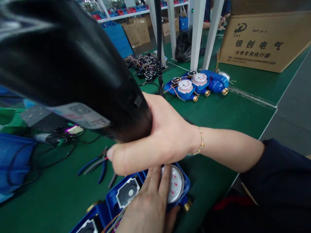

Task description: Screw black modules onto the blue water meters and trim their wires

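One blue, brass-ended meter point(179, 181) with red-marked dial point(175, 187) beneath slightly spread left hand point(150, 204); right hand point(165, 132) tight around black tool point(97, 71).

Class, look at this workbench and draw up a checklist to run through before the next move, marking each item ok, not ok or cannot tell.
1. Tool gripped: ok. The right hand is wrapped around the black tool.
2. Meter steadied: ok, it seems. The left hand rests on the blue meter, fingers partly over its dial.
3. Tool's tip placed: cannot tell. The tip is hidden.
4. Wires well away from the hands: not ok. Coloured wires run right beside the left hand.
5. Pliers put aside: not ok. The pliers lie on the green table near the blue housings.
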Motion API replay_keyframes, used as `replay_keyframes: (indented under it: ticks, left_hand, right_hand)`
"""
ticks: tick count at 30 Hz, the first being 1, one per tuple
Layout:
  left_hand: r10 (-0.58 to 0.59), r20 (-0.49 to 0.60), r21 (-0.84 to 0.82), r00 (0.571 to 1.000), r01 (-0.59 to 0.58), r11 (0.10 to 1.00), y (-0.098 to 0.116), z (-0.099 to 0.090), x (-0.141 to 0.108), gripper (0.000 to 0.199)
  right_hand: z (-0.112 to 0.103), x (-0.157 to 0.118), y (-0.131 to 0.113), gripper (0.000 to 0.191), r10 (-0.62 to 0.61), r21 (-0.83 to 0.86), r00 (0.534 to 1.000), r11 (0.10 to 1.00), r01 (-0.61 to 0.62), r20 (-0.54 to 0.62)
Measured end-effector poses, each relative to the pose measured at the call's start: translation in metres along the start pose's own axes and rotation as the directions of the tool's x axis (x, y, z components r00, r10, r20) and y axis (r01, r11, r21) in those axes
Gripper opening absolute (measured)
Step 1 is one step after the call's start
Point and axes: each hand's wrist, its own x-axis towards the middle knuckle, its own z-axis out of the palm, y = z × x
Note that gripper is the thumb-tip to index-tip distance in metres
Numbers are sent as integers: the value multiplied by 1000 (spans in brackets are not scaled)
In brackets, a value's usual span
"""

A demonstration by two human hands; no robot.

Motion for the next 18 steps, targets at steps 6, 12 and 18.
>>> replay_keyframes:
  ticks: [6, 12, 18]
  left_hand:
    - [-13, 39, -56, 999, 15, 998, 1, -3, 3, 68]
    - [-20, 21, -43, 1000, 21, 999, 0, 0, 0, 67]
    - [12, -28, 28, 1000, -11, 1000, -3, 12, -5, 74]
  right_hand:
    - [6, -9, -7, 18, 0, 0, 1000, 1000, 0, -3]
    - [-2, -3, -15, 19, 73, 60, 986, 995, -82, 148]
    - [-17, 15, -23, 23, -26, 260, 1000, 965, 26, -3]
